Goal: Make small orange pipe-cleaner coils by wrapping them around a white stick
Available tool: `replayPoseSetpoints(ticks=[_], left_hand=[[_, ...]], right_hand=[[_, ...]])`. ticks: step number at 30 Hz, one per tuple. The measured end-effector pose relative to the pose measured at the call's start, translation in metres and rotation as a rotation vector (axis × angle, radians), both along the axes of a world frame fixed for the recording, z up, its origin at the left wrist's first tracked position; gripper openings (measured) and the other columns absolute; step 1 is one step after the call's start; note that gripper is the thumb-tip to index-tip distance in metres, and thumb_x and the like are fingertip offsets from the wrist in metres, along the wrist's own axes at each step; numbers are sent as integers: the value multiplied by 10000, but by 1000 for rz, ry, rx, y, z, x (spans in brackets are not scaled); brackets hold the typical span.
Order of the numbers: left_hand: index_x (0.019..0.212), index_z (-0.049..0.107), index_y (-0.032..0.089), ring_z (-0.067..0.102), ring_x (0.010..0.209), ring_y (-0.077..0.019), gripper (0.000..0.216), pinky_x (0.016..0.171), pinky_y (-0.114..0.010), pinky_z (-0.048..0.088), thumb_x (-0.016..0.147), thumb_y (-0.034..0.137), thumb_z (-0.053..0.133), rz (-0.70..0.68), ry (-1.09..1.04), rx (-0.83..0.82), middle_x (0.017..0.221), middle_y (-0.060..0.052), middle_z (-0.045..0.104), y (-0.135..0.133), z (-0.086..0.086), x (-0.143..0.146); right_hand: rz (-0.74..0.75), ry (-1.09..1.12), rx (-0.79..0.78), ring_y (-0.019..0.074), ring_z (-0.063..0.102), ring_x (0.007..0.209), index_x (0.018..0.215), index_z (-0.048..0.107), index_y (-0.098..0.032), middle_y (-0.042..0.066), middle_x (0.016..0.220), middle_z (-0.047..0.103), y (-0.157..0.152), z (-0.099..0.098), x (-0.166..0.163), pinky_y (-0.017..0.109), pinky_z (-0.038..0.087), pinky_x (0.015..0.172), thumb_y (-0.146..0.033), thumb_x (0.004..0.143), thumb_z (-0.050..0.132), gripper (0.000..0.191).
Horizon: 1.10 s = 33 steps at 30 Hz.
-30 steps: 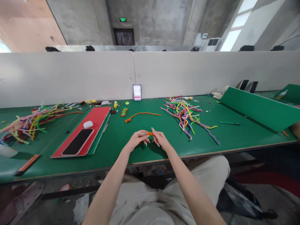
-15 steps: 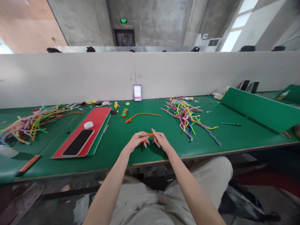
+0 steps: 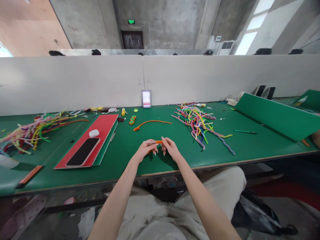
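Just above the front part of the table, my left hand (image 3: 145,150) and my right hand (image 3: 170,147) work close together. Both have their fingers closed on a short orange pipe cleaner (image 3: 159,142), which spans the gap between them. A bit of orange also shows below the left fingers; how it is bent or wound is too small to tell. Beyond the hands lies a long twisted orange pipe cleaner (image 3: 155,121) with a thicker, folded left end. Left of that sits a small orange and green coiled piece (image 3: 132,120).
To the right spreads a pile of coloured pipe cleaners (image 3: 195,121); another heap (image 3: 37,130) lies far left. A phone (image 3: 83,151) and a white case (image 3: 94,133) rest on a red board (image 3: 106,121). A green pen (image 3: 245,132) lies before a raised green board (image 3: 277,115).
My right hand's fingers have shifted slightly around the orange pipe cleaner. The left hand keeps its hold, and the things on the table stay where they were.
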<state>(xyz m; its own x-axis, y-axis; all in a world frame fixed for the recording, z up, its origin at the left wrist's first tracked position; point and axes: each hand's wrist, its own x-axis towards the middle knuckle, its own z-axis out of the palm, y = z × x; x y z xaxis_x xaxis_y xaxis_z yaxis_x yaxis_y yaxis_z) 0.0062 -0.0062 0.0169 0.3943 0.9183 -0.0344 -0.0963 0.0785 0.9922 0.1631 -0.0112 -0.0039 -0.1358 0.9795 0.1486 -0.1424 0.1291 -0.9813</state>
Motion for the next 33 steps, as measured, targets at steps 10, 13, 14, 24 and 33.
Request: replayPoseSetpoints(ticks=[10, 13, 14, 24, 33], left_hand=[[835, 588, 86, 546, 488, -102, 324, 524, -222, 417, 634, 316, 698, -36, -17, 5, 577, -30, 640, -3, 4, 1], [865, 602, 77, 556, 503, -106, 331, 550, -232, 423, 664, 329, 674, -58, -27, 12, 623, -50, 656, -1, 2, 0], [885, 604, 75, 559, 508, -108, 338, 558, -234, 425, 676, 333, 664, -65, -31, 12, 641, -56, 661, 0, 0, -1], [1058, 558, 97, 591, 552, -128, 409, 590, -257, 427, 725, 325, 628, -147, -54, 17, 749, -78, 678, 0, -3, -5], [1045, 569, 110, 594, 547, -119, 375, 560, -239, 418, 738, 322, 612, -130, 15, 62, 817, -96, 682, -2, -2, -6]], right_hand=[[-65, 11, -18, 50, 323, 252, 597, 433, -193, -95, 367, 367, 2, -4, -1, 193, 312, 310, -548, 774, 459, 397], [-68, 26, -25, 49, 314, 247, 586, 431, -194, -95, 356, 365, 2, -4, 0, 194, 316, 312, -556, 771, 456, 408], [-67, 31, -28, 50, 314, 247, 580, 429, -194, -94, 353, 364, 2, -5, 0, 194, 311, 308, -562, 767, 455, 414], [-34, 45, -78, 50, 270, 240, 488, 383, -197, -88, 317, 293, 3, -6, 2, 193, 239, 261, -611, 727, 468, 485], [-16, 18, -88, 60, 261, 235, 493, 377, -207, -86, 294, 283, 4, -8, 3, 200, 255, 271, -639, 724, 446, 494]])
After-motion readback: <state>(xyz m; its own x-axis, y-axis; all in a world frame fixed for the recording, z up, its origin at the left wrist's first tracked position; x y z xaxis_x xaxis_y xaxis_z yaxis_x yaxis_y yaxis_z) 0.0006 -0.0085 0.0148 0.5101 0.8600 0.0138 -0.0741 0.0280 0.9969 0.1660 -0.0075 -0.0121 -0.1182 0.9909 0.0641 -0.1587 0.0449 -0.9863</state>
